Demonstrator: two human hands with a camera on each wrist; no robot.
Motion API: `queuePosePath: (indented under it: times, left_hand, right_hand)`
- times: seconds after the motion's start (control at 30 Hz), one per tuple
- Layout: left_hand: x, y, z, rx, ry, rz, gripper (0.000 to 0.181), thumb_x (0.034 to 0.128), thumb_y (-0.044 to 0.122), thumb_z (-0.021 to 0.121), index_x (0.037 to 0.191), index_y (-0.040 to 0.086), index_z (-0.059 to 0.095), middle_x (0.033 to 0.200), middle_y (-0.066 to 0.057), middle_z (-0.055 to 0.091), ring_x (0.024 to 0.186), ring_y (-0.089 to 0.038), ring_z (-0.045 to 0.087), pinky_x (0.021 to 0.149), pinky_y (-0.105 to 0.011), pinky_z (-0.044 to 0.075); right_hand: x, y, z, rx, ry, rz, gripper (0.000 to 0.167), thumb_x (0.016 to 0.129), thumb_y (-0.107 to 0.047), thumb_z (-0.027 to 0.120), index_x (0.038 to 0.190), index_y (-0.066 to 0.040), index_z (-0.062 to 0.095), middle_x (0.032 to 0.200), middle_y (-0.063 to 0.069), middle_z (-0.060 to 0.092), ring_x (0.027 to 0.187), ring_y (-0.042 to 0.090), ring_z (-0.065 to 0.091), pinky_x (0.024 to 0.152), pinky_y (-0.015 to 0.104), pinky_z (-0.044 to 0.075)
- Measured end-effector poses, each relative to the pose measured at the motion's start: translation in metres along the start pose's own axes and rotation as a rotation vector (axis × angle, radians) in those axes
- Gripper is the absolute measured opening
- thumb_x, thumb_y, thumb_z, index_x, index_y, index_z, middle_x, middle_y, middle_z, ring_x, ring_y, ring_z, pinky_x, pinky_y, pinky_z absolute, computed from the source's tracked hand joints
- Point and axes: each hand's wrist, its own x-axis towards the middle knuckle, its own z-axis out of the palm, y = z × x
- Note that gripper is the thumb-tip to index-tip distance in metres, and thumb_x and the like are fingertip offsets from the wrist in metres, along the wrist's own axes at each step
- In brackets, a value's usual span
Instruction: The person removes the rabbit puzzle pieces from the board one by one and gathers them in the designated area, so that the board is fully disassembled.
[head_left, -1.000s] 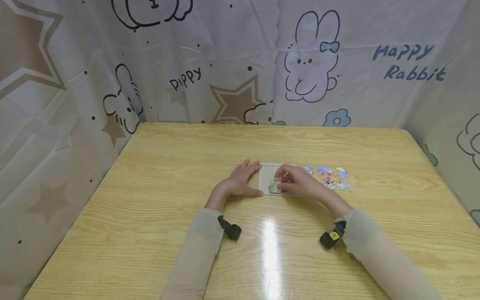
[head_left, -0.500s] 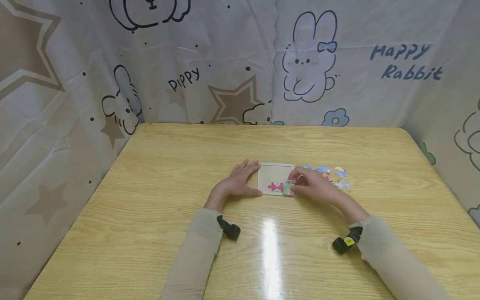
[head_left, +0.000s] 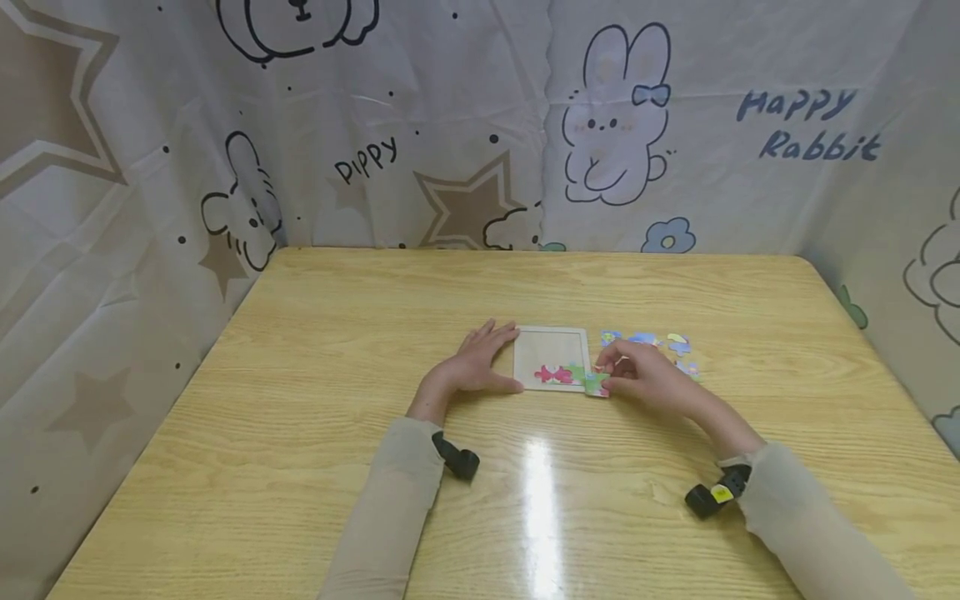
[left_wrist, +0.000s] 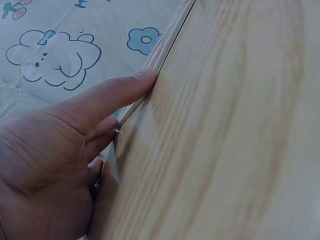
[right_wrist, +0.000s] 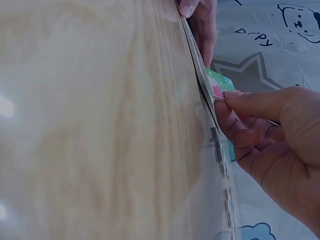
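A shallow square puzzle tray (head_left: pixel 550 330) lies on the table, with a pink-and-white puzzle piece and a green piece (head_left: pixel 553 375) joined along its near side. My left hand (head_left: pixel 480 362) rests at the tray's left side, thumb at the near corner and straight fingers at the far corner. In the left wrist view the thumb (left_wrist: pixel 120 90) touches the tray's edge. My right hand (head_left: pixel 645 375) pinches a green puzzle piece (head_left: pixel 596 384) between thumb and fingers, just over the tray's near right corner. The right wrist view shows this piece (right_wrist: pixel 220 82) tilted, with pink on it.
Several loose puzzle pieces (head_left: pixel 679 343) lie on the wooden table (head_left: pixel 337 333) right of the tray, partly hidden behind my right hand. A printed cloth (head_left: pixel 465 100) hangs behind the table and at both sides.
My right hand has moved right across the tray with its green piece, from the left part to beyond the right edge. The joined pieces have come into sight. My left hand has stayed put.
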Motion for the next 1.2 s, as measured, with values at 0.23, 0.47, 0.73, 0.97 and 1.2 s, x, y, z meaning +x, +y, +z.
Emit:
queuePosePath:
  times: [0.23,0.47,0.73,0.97,1.2]
  left_hand:
    - [0.000,-0.002,0.000,0.006,-0.011,-0.002,0.094,0.0835,0.040,0.075,0.157,0.019,0.021,0.167,0.005,0.008,0.155,-0.021,-0.008,0.127,-0.043,-0.007]
    - [-0.002,-0.003,0.000,-0.005,-0.010,0.001,0.094,0.0837,0.039,0.076,0.157,0.018,0.022,0.167,0.004,0.009,0.155,-0.021,-0.009,0.127,-0.044,-0.007]
    - [-0.003,-0.002,0.000,0.002,-0.009,-0.004,0.093,0.0840,0.039,0.075,0.157,0.019,0.022,0.167,0.004,0.009,0.155,-0.021,-0.008,0.128,-0.044,-0.006]
    - [-0.001,-0.001,0.000,0.013,-0.009,-0.005,0.093,0.0840,0.040,0.075,0.157,0.020,0.021,0.167,0.005,0.009,0.155,-0.020,-0.008,0.128,-0.043,-0.006]
    - [0.000,0.000,-0.001,0.016,-0.011,-0.004,0.092,0.0844,0.040,0.074,0.157,0.020,0.021,0.167,0.006,0.008,0.155,-0.020,-0.009,0.128,-0.043,-0.006]
  right_hand:
    - [-0.010,0.005,-0.003,0.012,-0.003,-0.006,0.018,0.087,-0.001,0.069,0.103,-0.002,0.059,0.095,0.010,0.058,0.081,0.008,0.058,0.070,0.018,0.051]
    - [-0.017,0.010,-0.005,-0.016,-0.007,0.000,0.019,0.088,-0.002,0.068,0.105,-0.005,0.059,0.098,0.007,0.058,0.082,0.004,0.058,0.070,0.018,0.053]
    - [-0.023,0.011,-0.006,-0.034,0.017,-0.023,0.018,0.087,-0.001,0.069,0.103,-0.004,0.061,0.095,0.005,0.060,0.081,0.001,0.053,0.068,0.017,0.049]
    - [-0.023,0.013,-0.006,-0.058,0.014,-0.026,0.017,0.087,-0.001,0.070,0.101,-0.004,0.062,0.088,0.002,0.054,0.077,0.003,0.045,0.062,0.017,0.042]
    - [-0.024,0.013,-0.008,-0.056,-0.015,0.011,0.016,0.088,-0.002,0.068,0.103,-0.005,0.063,0.089,0.002,0.057,0.078,0.003,0.046,0.064,0.017,0.042]
